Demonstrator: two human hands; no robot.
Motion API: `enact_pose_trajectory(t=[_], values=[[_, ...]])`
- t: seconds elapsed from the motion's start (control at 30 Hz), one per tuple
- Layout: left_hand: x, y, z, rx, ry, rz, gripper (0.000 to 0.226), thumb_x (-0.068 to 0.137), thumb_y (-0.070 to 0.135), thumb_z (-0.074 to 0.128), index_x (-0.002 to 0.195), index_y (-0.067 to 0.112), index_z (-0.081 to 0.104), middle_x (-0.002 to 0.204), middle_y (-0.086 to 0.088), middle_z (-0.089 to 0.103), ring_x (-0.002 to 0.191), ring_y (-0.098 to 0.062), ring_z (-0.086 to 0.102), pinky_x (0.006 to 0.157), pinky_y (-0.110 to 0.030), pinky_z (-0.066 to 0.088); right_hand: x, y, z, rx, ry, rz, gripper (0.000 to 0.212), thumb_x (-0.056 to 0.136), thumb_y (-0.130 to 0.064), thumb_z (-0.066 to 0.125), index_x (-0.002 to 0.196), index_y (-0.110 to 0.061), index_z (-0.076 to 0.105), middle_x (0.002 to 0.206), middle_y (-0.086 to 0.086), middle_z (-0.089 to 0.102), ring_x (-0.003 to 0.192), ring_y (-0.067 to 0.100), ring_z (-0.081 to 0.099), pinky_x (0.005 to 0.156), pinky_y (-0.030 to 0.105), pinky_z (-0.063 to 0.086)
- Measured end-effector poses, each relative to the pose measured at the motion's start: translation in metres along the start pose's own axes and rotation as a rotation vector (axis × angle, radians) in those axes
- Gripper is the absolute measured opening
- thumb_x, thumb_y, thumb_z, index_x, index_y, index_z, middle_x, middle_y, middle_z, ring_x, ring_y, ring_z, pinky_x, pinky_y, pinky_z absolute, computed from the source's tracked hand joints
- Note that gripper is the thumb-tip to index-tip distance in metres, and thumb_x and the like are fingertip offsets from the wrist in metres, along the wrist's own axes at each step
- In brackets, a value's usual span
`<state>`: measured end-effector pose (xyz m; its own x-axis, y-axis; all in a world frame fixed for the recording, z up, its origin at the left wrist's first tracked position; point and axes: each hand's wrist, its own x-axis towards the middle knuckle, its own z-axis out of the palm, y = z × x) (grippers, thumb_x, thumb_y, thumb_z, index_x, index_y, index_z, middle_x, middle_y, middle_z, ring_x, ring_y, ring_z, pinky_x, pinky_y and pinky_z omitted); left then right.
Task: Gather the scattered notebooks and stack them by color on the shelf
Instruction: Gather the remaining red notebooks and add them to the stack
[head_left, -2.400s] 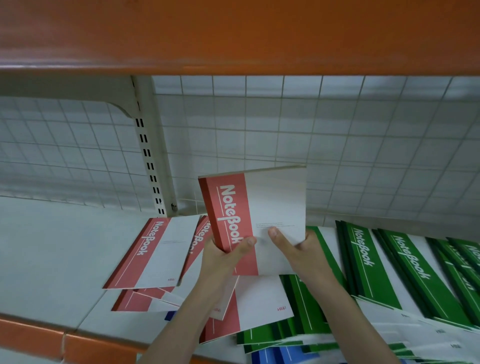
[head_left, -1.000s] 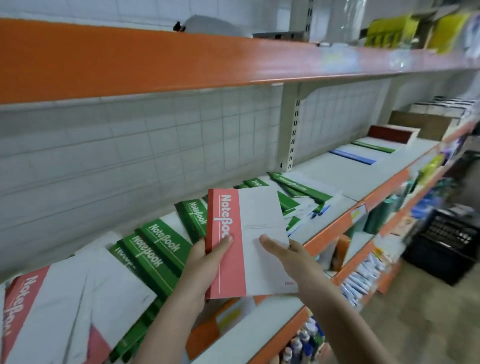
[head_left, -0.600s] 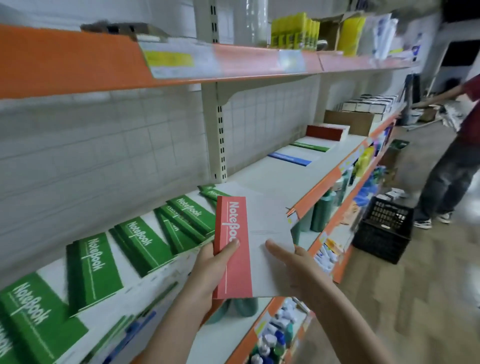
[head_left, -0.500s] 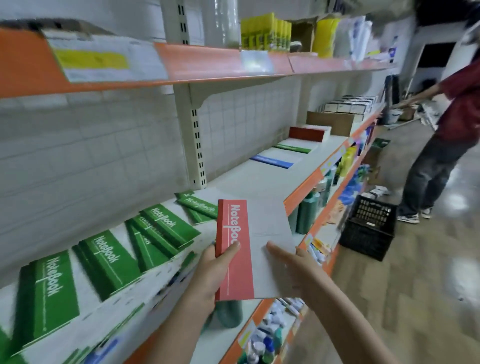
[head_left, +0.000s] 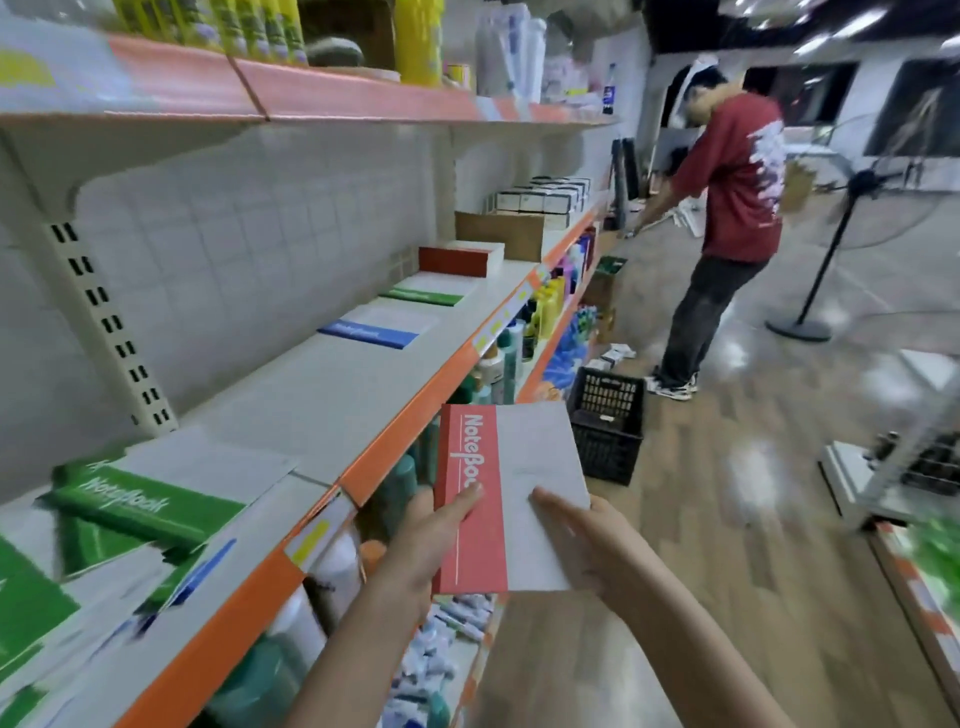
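Two bare hands hold a thin red-and-white notebook (head_left: 511, 499) lettered "NoteBook" in front of the person, out over the aisle beside the orange-edged white metal shelf (head_left: 332, 389). The left hand (head_left: 426, 540) grips its red spine side, thumb laid across the cover; the right hand (head_left: 592, 540) grips the white half, thumb on top and fingers underneath. The notebook sits tilted, clear of the shelf and touching nothing but the hands.

On the near stretch of the shelf, at lower left, scattered green-and-white notebooks (head_left: 130, 506) lie overlapping at loose angles, blurred. Farther along the same board, well apart from them, rests a flat stack of blue-banded white notebooks (head_left: 374, 330), then a stack of green-banded white notebooks (head_left: 428, 292) just beyond, then a thicker stack of red-sided notebooks (head_left: 460, 258), with a brown cardboard box (head_left: 501, 234) behind it. Bottles and tubes crowd the lower shelves under the orange edge.

On the wood-patterned floor stands a black plastic crate (head_left: 608, 431) close to the shelving. Beyond it, a second person in a dark red T-shirt and dark trousers (head_left: 727, 208) bends toward the far end of the aisle, near a black pedestal fan (head_left: 836, 234). Yellow bottles (head_left: 415, 39) line the top shelf.
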<state>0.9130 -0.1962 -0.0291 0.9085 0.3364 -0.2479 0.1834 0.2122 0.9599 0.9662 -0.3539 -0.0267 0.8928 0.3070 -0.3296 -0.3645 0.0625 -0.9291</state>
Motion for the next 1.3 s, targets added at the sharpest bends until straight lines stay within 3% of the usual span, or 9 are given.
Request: enact_pose_trajectory(t=[0.2,0.3,0.43,0.63,0.8,0.9,1.07,1.17,1.3], values=[[0.072,-0.009,0.051,-0.001,-0.097,-0.066,0.026,0.089,0.030,0.064,0.112,0.017,0.062,0.094,-0.008,0.075,0.085,-0.026,0.072,0.074,-0.039,0.058,0.063,-0.010,-0.050,0.033,0.082,0.046,0.016,0.087,-0.020,0.067,0.094,-0.005,0.067,0.096,0.015,0.073,0.086,0.032,0.068,0.084,0.044,0.054],[0.117,-0.008,0.072,0.008,-0.123,-0.081,0.022,0.091,0.028,0.063,0.109,0.015,0.064,0.091,-0.009,0.075,0.082,-0.027,0.072,0.069,-0.036,0.057,0.107,-0.019,-0.069,0.023,0.102,0.041,0.015,0.088,-0.019,0.066,0.091,-0.004,0.067,0.092,0.014,0.073,0.088,0.033,0.069,0.086,0.047,0.054],[0.183,0.009,0.096,0.022,-0.131,-0.081,0.024,0.091,0.029,0.062,0.110,0.015,0.063,0.090,-0.009,0.075,0.082,-0.026,0.072,0.070,-0.036,0.057,0.174,-0.046,-0.086,-0.014,0.116,0.038,0.017,0.087,-0.020,0.068,0.090,-0.004,0.068,0.087,0.011,0.074,0.080,0.028,0.071,0.078,0.039,0.056],[0.274,0.044,0.125,0.004,-0.070,-0.062,0.019,0.091,0.030,0.062,0.107,0.019,0.063,0.083,-0.004,0.076,0.073,-0.021,0.073,0.057,-0.029,0.055,0.275,-0.095,-0.099,-0.093,0.088,0.048,0.026,0.085,-0.026,0.069,0.096,-0.003,0.069,0.091,0.011,0.074,0.088,0.031,0.070,0.087,0.047,0.054],[0.336,0.070,0.140,0.008,-0.045,-0.046,0.021,0.091,0.030,0.061,0.109,0.019,0.063,0.092,-0.008,0.074,0.081,-0.026,0.071,0.063,-0.033,0.055,0.346,-0.127,-0.103,-0.121,0.064,0.030,0.030,0.084,-0.026,0.070,0.099,0.000,0.069,0.090,0.011,0.074,0.085,0.029,0.071,0.085,0.045,0.056],[0.366,0.083,0.148,0.007,-0.029,-0.038,0.012,0.092,0.028,0.060,0.101,0.020,0.064,0.080,-0.003,0.075,0.068,-0.018,0.072,0.049,-0.024,0.052,0.378,-0.141,-0.107,-0.100,0.018,0.020,0.031,0.085,-0.026,0.069,0.102,-0.001,0.068,0.087,0.007,0.075,0.080,0.023,0.072,0.072,0.034,0.059],[0.417,0.098,0.160,0.002,0.008,-0.021,0.009,0.093,0.028,0.059,0.098,0.022,0.062,0.082,-0.001,0.074,0.066,-0.013,0.071,0.046,-0.020,0.051,0.433,-0.167,-0.109,-0.018,-0.072,0.013,0.044,0.090,-0.014,0.064,0.127,0.006,0.050,0.078,0.005,0.075,0.059,0.015,0.071,0.046,0.021,0.051],[0.453,0.107,0.170,-0.012,0.071,0.008,0.009,0.093,0.029,0.058,0.100,0.024,0.061,0.080,0.001,0.073,0.063,-0.013,0.070,0.046,-0.020,0.050,0.473,-0.183,-0.112,-0.067,-0.106,0.010,0.072,0.087,-0.023,0.069,0.144,0.000,0.031,0.109,0.013,0.069,0.073,0.020,0.072,0.053,0.027,0.055],[0.507,0.122,0.183,-0.028,0.154,0.021,0.011,0.094,0.033,0.056,0.096,0.024,0.062,0.079,0.003,0.072,0.063,-0.011,0.070,0.045,-0.019,0.049,0.537,-0.213,-0.116,-0.188,-0.158,0.005,0.045,0.083,-0.035,0.070,0.118,-0.007,0.062,0.104,0.009,0.072,0.092,0.029,0.069,0.088,0.046,0.055]])
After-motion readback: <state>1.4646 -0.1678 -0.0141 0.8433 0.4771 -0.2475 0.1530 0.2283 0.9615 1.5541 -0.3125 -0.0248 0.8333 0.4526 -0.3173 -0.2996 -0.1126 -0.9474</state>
